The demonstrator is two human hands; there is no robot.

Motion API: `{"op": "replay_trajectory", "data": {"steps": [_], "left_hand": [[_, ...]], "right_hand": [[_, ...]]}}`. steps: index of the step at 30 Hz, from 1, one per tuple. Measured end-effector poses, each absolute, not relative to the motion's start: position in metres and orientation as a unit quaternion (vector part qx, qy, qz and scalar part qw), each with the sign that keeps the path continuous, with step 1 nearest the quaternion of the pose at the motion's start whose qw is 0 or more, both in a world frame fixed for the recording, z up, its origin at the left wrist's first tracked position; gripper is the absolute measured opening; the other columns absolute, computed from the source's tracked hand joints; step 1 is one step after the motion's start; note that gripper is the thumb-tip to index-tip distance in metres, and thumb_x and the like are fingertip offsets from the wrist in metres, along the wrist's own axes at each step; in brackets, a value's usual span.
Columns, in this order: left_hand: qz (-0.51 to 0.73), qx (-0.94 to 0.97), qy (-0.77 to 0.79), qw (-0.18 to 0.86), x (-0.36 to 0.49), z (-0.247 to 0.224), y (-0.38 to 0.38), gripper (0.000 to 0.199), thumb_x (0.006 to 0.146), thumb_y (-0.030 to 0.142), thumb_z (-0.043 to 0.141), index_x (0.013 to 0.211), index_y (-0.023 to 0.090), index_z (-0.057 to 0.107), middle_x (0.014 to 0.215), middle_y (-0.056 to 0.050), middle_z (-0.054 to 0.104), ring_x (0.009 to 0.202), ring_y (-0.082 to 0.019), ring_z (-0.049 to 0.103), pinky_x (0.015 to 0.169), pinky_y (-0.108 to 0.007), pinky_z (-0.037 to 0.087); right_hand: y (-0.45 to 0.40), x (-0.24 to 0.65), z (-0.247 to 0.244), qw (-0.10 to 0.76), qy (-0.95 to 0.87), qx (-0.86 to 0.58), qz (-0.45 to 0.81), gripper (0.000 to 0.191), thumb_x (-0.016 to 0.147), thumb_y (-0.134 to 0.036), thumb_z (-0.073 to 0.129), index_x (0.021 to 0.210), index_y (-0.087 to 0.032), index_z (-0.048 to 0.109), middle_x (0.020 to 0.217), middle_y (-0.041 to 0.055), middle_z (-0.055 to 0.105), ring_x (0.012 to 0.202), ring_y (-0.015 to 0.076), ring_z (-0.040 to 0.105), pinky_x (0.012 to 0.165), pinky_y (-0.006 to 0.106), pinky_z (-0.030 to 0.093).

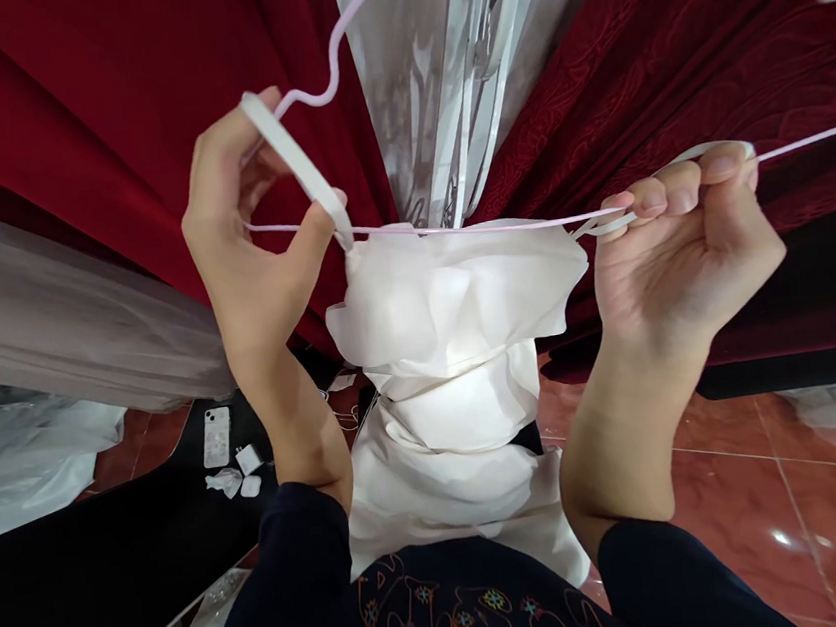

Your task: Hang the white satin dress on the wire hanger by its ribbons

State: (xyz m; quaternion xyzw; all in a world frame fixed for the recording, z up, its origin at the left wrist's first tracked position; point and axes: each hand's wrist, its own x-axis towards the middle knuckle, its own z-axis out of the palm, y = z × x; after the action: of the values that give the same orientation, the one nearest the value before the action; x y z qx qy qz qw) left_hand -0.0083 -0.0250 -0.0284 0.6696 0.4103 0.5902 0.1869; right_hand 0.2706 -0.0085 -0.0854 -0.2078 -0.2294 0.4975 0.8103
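Note:
A white garment (453,294) with soft folded layers hangs in front of me, its top edge along the lower bar of a thin pink hanger (506,227). Over the fingers and thumb of my left hand (249,222) a white strap (300,166) is stretched taut, and the hanger's left side passes behind those curled fingers. My right hand (673,234), palm turned toward me, pinches the other white strap (615,224) together with the hanger's right part. The garment's lower end drapes down close to my body.
Dark red cloth (265,29) hangs at the left, with patterned red cloth (705,49) at the right. Shiny white material (429,81) hangs between them. A phone (217,437) and a white charger (249,460) lie on a black surface. The floor (758,516) is red tile.

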Motion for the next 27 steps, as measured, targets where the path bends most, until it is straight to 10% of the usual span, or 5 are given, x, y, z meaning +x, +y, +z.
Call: {"op": "replay_trajectory", "data": {"steps": [5,12,20,22,27], "left_hand": [[0.525,0.699,0.442,0.202,-0.004,-0.013,-0.018,0.010,0.096,0.025,0.073,0.105,0.029,0.068,0.105,-0.002,0.062,0.096,-0.024,0.059,0.107,-0.048,0.053],[0.632,0.483,0.515,0.318,0.012,-0.010,-0.020,0.041,0.074,0.003,0.089,0.100,0.022,0.063,0.103,0.000,0.069,0.132,-0.030,0.056,0.121,-0.042,0.041],[0.781,0.471,0.358,0.200,0.030,-0.037,-0.033,0.039,0.095,0.001,0.069,0.121,0.028,0.061,0.141,0.002,0.059,0.139,-0.019,0.051,0.117,-0.032,0.045],[0.819,0.371,0.302,0.317,0.033,-0.047,-0.035,0.014,0.106,0.017,0.058,0.111,0.029,0.064,0.126,0.003,0.069,0.129,-0.017,0.059,0.113,-0.033,0.050],[0.819,0.303,0.234,0.427,0.038,-0.056,-0.033,0.044,0.115,0.040,0.029,0.092,0.024,0.063,0.070,0.001,0.057,0.068,-0.013,0.058,0.080,-0.026,0.056]], "right_hand": [[-0.006,0.277,-0.082,0.813,-0.220,-0.222,0.491,0.041,0.106,-0.026,0.024,0.075,-0.019,0.051,0.061,-0.0046,0.032,0.052,0.0054,0.045,0.060,0.022,0.056],[-0.004,0.273,-0.081,0.814,-0.209,-0.230,0.490,0.044,0.106,-0.027,0.021,0.072,-0.019,0.048,0.061,-0.0047,0.030,0.050,0.0052,0.042,0.058,0.022,0.053],[-0.005,0.265,-0.090,0.815,-0.215,-0.204,0.498,0.037,0.104,-0.024,0.028,0.075,-0.018,0.050,0.063,-0.0044,0.034,0.054,0.0057,0.046,0.063,0.023,0.058],[-0.006,0.263,-0.092,0.806,-0.220,-0.200,0.513,0.037,0.104,-0.023,0.028,0.076,-0.017,0.052,0.064,-0.0044,0.035,0.056,0.0055,0.047,0.065,0.023,0.059],[-0.009,0.261,-0.088,0.803,-0.196,-0.208,0.523,0.040,0.105,-0.023,0.026,0.079,-0.017,0.057,0.064,-0.0052,0.035,0.056,0.0033,0.048,0.068,0.020,0.060]]}}
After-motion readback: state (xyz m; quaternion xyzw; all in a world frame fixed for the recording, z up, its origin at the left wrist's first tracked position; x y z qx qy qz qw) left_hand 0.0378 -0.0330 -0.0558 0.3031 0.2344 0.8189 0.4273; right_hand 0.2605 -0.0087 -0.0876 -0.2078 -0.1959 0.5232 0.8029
